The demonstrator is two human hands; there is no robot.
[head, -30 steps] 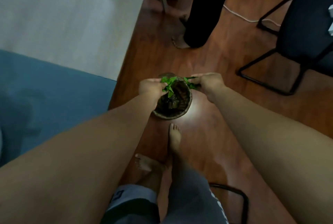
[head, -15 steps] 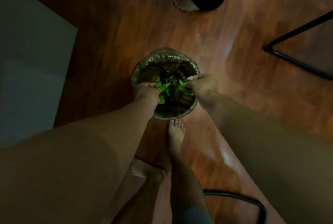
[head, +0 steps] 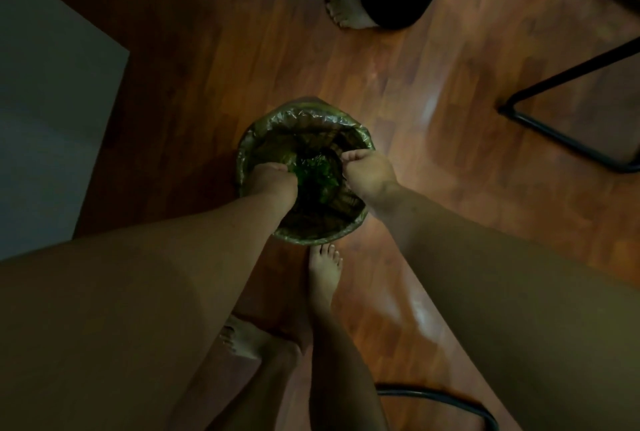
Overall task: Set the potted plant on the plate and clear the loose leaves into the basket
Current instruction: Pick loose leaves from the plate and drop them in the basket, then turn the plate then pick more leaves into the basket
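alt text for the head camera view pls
Both hands, left hand and right hand, reach down into a plastic-lined basket on a wooden floor, with green leaves between them. The scene is dim.

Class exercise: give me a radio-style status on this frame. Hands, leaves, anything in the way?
Left hand and right hand down inside the basket, fingers curled. Leaves between them; grip unclear in the dark. Bare foot close by the rim, nothing blocking.

Basket (head: 304,115) mouth filled by both hands; chair frame (head: 540,122) right.
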